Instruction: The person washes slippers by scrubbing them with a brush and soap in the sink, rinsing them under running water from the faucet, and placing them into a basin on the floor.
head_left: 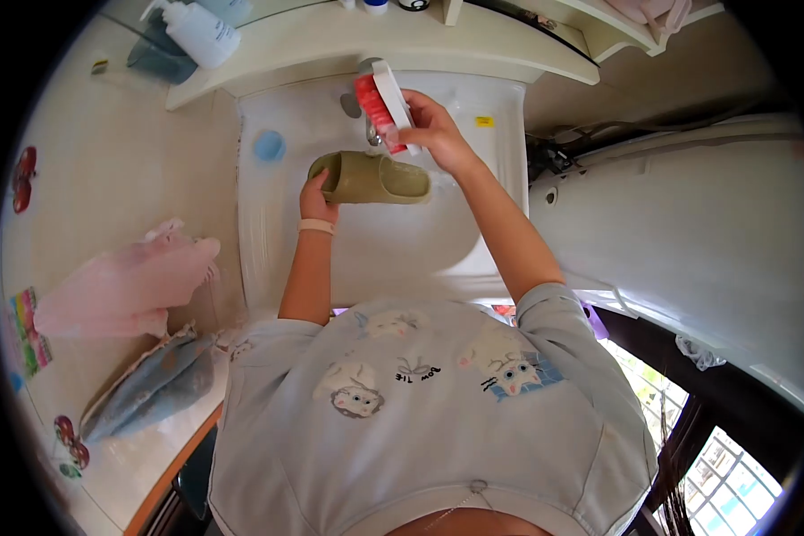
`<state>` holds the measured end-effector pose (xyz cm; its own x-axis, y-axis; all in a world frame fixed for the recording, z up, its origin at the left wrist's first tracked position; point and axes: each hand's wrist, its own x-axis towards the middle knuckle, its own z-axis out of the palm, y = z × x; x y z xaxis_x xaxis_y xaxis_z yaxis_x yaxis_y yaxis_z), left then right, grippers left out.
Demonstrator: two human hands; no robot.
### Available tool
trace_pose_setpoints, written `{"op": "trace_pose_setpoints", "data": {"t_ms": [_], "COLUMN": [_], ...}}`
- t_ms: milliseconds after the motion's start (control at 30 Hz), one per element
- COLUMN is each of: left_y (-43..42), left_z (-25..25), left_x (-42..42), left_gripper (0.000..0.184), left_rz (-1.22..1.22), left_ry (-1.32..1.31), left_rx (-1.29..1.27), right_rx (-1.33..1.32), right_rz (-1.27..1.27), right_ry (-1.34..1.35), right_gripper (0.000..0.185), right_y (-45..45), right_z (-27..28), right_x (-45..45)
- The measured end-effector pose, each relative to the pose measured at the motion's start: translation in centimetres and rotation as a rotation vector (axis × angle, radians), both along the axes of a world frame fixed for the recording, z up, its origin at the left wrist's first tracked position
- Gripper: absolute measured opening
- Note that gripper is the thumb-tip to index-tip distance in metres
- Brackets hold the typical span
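An olive-green slide slipper is held over the white sink by my left hand, whose fingers wrap round its left end. My right hand grips a scrub brush with a white back and red bristles. The brush is tilted nearly upright, its bristles facing left, just above the slipper and apart from most of it. Behind the brush the metal faucet is partly hidden. Whether water runs from it, I cannot tell for certain.
A light blue round object lies at the basin's left. On the shelf behind stands a white pump bottle. Pink cloth hangs on the left wall, and a white washing-machine-like appliance stands at the right.
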<state>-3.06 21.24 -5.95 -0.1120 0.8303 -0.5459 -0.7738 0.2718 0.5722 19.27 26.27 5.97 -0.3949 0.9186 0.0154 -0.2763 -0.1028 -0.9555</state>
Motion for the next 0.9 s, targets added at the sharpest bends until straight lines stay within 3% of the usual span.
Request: {"op": "trace_pose_setpoints", "data": {"t_ms": [67,100,167,200,267,300,467,600,667,700,733,800,867,900], "left_y": [-1.8,-1.7,-3.7,-3.7,-6.0,-6.0,-9.5,-13.1,-13.8,-15.5,-15.2,-17.9,-19.0,-20.9], "left_z": [2.8,3.6,5.2,6.1,8.2,8.5,9.8,10.8,11.5,11.9,12.1,11.6,10.8,9.0], "left_x": [0.0,0.2,0.1,0.5,1.0,1.1,1.6,1.6,0.8,0.8,0.5,0.9,0.3,-0.8], "left_gripper": [0.029,0.029,0.035,0.035,0.043,0.043,0.057,0.059,0.056,0.044,0.044,0.035,0.034,0.034], "left_rz": [0.059,0.061,0.023,0.024,-0.072,-0.070,-0.126,0.043,0.189,0.328,0.330,0.639,0.631,0.831], "left_ry": [0.455,0.455,0.931,0.930,1.360,1.360,1.579,1.619,1.758,1.733,1.733,1.158,1.215,0.651], "left_rx": [0.071,0.073,0.263,0.264,0.483,0.484,0.699,0.670,0.644,0.534,0.535,0.214,0.187,0.093], "right_rx": [-0.034,-0.063,-0.070,-0.082,-0.054,-0.031,-0.019,-0.064,-0.077,-0.054,-0.034,-0.053,-0.044,-0.083], "right_rz": [0.055,0.048,0.067,0.052,0.038,-0.049,0.029,0.146,0.162,0.153,0.099,0.184,0.209,0.258], "right_ry": [0.020,0.041,0.108,0.129,0.099,0.070,-0.004,-0.079,-0.084,-0.086,-0.084,-0.116,-0.130,-0.091], "right_gripper": [0.055,0.055,0.050,0.048,0.050,0.052,0.052,0.055,0.053,0.051,0.050,0.043,0.037,0.037], "right_y": [0.3,1.1,1.3,1.3,0.3,0.2,0.5,1.9,1.7,0.6,0.0,-2.2,-3.4,-4.6], "right_z": [-0.2,-0.5,-1.5,-1.5,-1.3,-1.3,-1.7,-4.5,-5.0,-5.1,-5.1,-5.1,-4.7,-5.1], "right_x": [-0.8,-0.8,-0.8,-0.5,-1.1,-1.0,-1.3,-1.2,-1.2,-1.6,-1.4,-1.5,-1.0,-1.4]}}
